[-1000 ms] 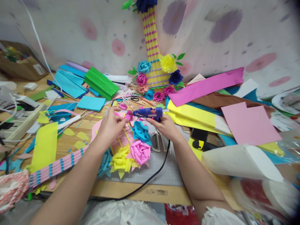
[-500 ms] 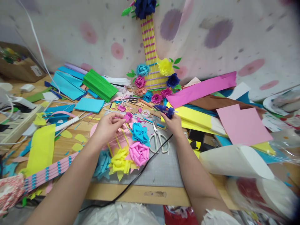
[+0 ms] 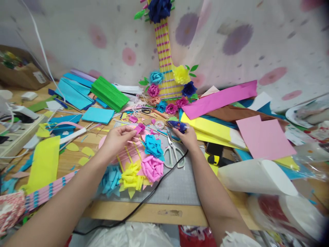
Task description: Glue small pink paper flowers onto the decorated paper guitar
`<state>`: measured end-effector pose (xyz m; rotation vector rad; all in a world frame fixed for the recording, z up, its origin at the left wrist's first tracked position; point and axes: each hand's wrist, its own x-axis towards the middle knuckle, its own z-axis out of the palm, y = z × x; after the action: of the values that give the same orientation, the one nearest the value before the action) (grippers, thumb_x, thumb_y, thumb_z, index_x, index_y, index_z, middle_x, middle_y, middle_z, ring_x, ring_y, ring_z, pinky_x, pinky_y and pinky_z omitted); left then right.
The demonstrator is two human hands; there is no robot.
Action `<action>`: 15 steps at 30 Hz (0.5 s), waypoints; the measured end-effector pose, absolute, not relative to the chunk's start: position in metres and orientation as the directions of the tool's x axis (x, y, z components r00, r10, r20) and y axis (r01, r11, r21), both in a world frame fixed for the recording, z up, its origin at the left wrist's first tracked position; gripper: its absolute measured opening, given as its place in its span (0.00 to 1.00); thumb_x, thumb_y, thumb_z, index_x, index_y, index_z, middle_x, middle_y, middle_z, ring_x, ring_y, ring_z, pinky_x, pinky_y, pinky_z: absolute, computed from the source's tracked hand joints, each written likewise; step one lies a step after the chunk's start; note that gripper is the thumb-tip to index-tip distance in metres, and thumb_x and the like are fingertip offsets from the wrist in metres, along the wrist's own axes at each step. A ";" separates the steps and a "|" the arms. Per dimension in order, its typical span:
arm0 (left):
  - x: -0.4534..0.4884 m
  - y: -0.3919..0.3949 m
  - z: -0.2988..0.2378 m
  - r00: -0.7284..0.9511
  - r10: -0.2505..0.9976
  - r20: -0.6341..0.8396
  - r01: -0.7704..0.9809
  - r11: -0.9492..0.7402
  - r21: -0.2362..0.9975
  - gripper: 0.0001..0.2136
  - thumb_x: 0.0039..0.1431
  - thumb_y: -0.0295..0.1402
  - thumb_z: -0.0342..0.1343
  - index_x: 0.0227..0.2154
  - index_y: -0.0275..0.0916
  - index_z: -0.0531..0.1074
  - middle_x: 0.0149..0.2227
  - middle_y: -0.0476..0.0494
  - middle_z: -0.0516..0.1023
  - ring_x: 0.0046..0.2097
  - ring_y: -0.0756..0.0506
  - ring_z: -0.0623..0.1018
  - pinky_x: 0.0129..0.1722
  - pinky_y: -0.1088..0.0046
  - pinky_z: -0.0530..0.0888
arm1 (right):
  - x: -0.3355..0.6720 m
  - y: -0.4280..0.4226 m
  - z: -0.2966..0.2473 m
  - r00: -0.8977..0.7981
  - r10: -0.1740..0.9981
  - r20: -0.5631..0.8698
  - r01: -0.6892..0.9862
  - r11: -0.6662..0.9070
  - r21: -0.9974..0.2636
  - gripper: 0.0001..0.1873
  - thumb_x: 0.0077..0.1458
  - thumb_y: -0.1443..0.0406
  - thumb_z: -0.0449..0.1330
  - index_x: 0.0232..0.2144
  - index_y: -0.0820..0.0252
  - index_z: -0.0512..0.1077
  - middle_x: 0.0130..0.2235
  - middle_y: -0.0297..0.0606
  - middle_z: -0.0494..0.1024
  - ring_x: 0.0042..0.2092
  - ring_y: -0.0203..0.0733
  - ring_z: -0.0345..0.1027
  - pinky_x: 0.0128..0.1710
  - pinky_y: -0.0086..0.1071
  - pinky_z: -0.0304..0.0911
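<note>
Pinched between the fingertips of my left hand (image 3: 119,140) is a small magenta paper piece (image 3: 140,128), partly rolled. My right hand (image 3: 189,137) is closed round a blue glue gun (image 3: 178,126), whose black cord (image 3: 151,192) runs down across the mat. Below my left hand lies a pink paper guitar with yellow bars, its body partly hidden by my arm. On it sit a blue paper flower (image 3: 153,145), a pink paper flower (image 3: 152,168) and a yellow paper flower (image 3: 132,175). White-handled scissors (image 3: 174,154) rest beside the glue gun on the grey cutting mat (image 3: 180,187).
A yellow paper guitar (image 3: 164,51) stands against the backdrop. Crepe paper lies around, including a green stack (image 3: 110,93), a magenta strip (image 3: 221,99) and pink sheets (image 3: 264,135). A white roll (image 3: 257,176) is at right, a power strip (image 3: 23,133) at left.
My right hand has moved slightly left and down with the glue gun. The magenta piece has turned in my left fingers, showing a flatter side.
</note>
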<state>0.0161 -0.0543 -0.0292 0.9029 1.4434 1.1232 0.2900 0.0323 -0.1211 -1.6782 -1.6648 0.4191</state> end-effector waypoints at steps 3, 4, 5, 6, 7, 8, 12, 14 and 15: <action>0.015 -0.054 -0.033 -0.167 0.946 -0.277 -0.042 0.274 0.961 0.16 0.34 0.40 0.68 0.26 0.36 0.74 0.23 0.50 0.78 0.25 0.51 0.77 0.24 0.78 0.71 | 0.292 0.030 -0.105 0.169 0.908 0.383 0.707 0.159 -0.689 0.35 0.41 0.46 0.63 0.46 0.60 0.66 0.41 0.44 0.76 0.43 0.49 0.66 0.45 0.42 0.61; 0.015 -0.053 -0.034 -0.171 0.946 -0.274 -0.036 0.272 0.962 0.16 0.35 0.40 0.68 0.26 0.36 0.74 0.24 0.50 0.78 0.25 0.51 0.77 0.24 0.78 0.71 | 0.292 0.028 -0.098 0.180 0.882 0.435 0.714 0.187 -0.675 0.35 0.41 0.47 0.64 0.47 0.60 0.65 0.42 0.44 0.75 0.43 0.49 0.66 0.45 0.43 0.60; 0.014 -0.053 -0.035 -0.174 0.948 -0.268 -0.026 0.268 0.963 0.15 0.36 0.40 0.68 0.26 0.36 0.74 0.24 0.50 0.78 0.25 0.51 0.77 0.24 0.78 0.71 | 0.291 0.026 -0.091 0.182 0.854 0.487 0.726 0.218 -0.653 0.34 0.41 0.47 0.64 0.47 0.59 0.64 0.42 0.44 0.75 0.44 0.49 0.65 0.46 0.44 0.59; 0.014 -0.052 -0.036 -0.175 0.949 -0.263 -0.012 0.265 0.964 0.14 0.37 0.40 0.67 0.26 0.36 0.75 0.25 0.49 0.79 0.25 0.51 0.76 0.24 0.78 0.70 | 0.289 0.023 -0.083 0.176 0.825 0.537 0.737 0.252 -0.628 0.33 0.42 0.48 0.64 0.47 0.59 0.64 0.42 0.44 0.75 0.44 0.49 0.64 0.47 0.45 0.58; 0.014 -0.051 -0.037 -0.172 0.951 -0.258 0.004 0.262 0.965 0.14 0.38 0.40 0.67 0.25 0.36 0.75 0.25 0.48 0.79 0.25 0.51 0.76 0.24 0.78 0.70 | 0.285 0.019 -0.077 0.166 0.801 0.576 0.741 0.284 -0.608 0.32 0.43 0.49 0.63 0.47 0.58 0.64 0.42 0.43 0.74 0.44 0.49 0.64 0.47 0.45 0.58; 0.014 -0.050 -0.038 -0.167 0.953 -0.254 0.018 0.261 0.965 0.13 0.39 0.40 0.66 0.25 0.36 0.74 0.25 0.48 0.79 0.25 0.51 0.76 0.24 0.78 0.70 | 0.280 0.016 -0.071 0.161 0.783 0.600 0.736 0.310 -0.602 0.29 0.44 0.51 0.63 0.46 0.58 0.64 0.42 0.43 0.74 0.44 0.48 0.64 0.47 0.45 0.58; 0.016 -0.046 -0.038 -0.173 0.954 -0.247 0.049 0.259 0.965 0.13 0.43 0.42 0.64 0.24 0.36 0.74 0.25 0.47 0.79 0.24 0.52 0.75 0.23 0.79 0.68 | 0.249 0.003 -0.058 0.071 0.845 0.530 0.594 0.391 -0.703 0.16 0.50 0.56 0.61 0.39 0.57 0.67 0.36 0.38 0.75 0.39 0.43 0.67 0.42 0.39 0.61; 0.017 -0.045 -0.035 -0.196 0.948 -0.249 0.065 0.266 0.962 0.13 0.44 0.42 0.63 0.23 0.35 0.73 0.23 0.47 0.78 0.23 0.52 0.74 0.22 0.79 0.67 | 0.231 0.000 -0.057 -0.042 0.871 0.489 0.511 0.439 -0.739 0.11 0.51 0.59 0.60 0.35 0.57 0.67 0.33 0.37 0.75 0.36 0.41 0.67 0.39 0.36 0.62; 0.017 -0.044 -0.033 -0.210 0.945 -0.250 0.073 0.271 0.960 0.13 0.45 0.41 0.62 0.23 0.35 0.72 0.23 0.48 0.77 0.23 0.52 0.74 0.21 0.79 0.67 | 0.222 0.000 -0.056 -0.102 0.867 0.487 0.494 0.469 -0.732 0.09 0.52 0.60 0.60 0.34 0.57 0.68 0.33 0.36 0.75 0.35 0.40 0.67 0.37 0.35 0.62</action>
<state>0.0173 -0.0440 -0.0334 0.9785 1.5441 1.0986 0.2222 -0.0002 -0.0558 -1.1646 -1.7521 0.4837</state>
